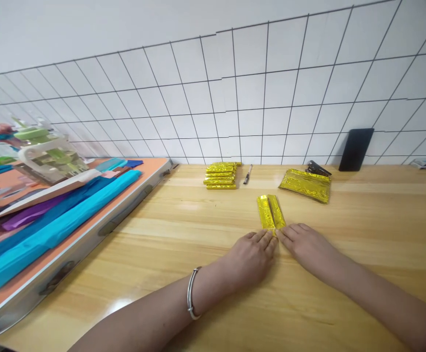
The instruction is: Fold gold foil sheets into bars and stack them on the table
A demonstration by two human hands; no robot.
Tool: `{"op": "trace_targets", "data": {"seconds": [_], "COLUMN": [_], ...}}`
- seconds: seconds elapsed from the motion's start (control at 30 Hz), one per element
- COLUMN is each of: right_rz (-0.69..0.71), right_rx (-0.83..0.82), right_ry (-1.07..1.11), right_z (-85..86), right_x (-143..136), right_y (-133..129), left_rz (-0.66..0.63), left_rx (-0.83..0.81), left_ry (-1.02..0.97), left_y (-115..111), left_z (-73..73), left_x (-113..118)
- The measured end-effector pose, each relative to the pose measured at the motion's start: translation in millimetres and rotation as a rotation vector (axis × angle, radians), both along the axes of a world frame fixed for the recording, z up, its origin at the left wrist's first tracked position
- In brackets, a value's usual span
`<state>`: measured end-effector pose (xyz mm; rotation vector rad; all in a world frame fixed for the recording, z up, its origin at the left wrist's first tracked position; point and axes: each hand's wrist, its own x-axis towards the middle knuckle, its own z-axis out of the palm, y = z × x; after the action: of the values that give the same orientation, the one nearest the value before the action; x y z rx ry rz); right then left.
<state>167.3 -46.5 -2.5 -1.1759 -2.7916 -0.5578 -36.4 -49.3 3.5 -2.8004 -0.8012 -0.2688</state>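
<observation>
A shiny gold foil paper [279, 211] lies on the table, its two long sides folded in toward a narrow gap down the middle. Both hands work at its near end. My left hand [252, 256], with a silver bangle on the wrist, has its fingers pressed together on the near left corner. From the other side my right hand [306, 244] holds the near right corner, fingers close together. The fingertips nearly meet, and they hide the near edge of the foil and both thumbs.
Behind the hands lie a stack of folded gold foil strips [220, 177], a pen [247, 174], a pile of flat gold foil sheets [306, 186] and a black stapler-like object [318, 168]. A dark phone [356, 150] leans on the tiled wall. Left, an orange-topped board [99, 215] bears coloured paper.
</observation>
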Motion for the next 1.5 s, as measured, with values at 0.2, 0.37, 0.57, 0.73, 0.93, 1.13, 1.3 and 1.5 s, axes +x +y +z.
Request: {"op": "trace_targets", "data": {"seconds": [0.2,0.37,0.57,0.73,0.93,1.13,1.3,1.5], "right_rz": [-0.052,-0.049,-0.054,-0.053,-0.022,0.021,0.095,0.118], "right_rx": [0.018,-0.043,-0.102,-0.144,-0.218,-0.349,-0.471,-0.508], "right_ry": [-0.103,-0.056,-0.014,0.064,0.121,0.188,0.272,0.232], "right_z": [-0.9,8.1,16.2,17.2,14.7,21.7,26.7,29.2], "right_x": [-12,-7,12,25,33,41,49,53], "right_y": [-7,-4,-1,1,8,15,24,26], "left_rz": [-0.009,0.006,0.012,-0.006,0.010,0.035,-0.011,-0.185], "left_rx": [-0.017,-0.066,-0.094,-0.091,-0.124,-0.249,-0.401,-0.535], "left_ry": [0.000,-0.024,-0.029,-0.007,-0.036,-0.132,-0.202,-0.193], "left_y": [0,2,5,7,9,17,40,63], "left_z": [0.5,6.7,10.7,8.6,8.9,19.7,17.4,9.9], "left_x": [2,1,-1,-2,-3,-10,-26,-38]}}
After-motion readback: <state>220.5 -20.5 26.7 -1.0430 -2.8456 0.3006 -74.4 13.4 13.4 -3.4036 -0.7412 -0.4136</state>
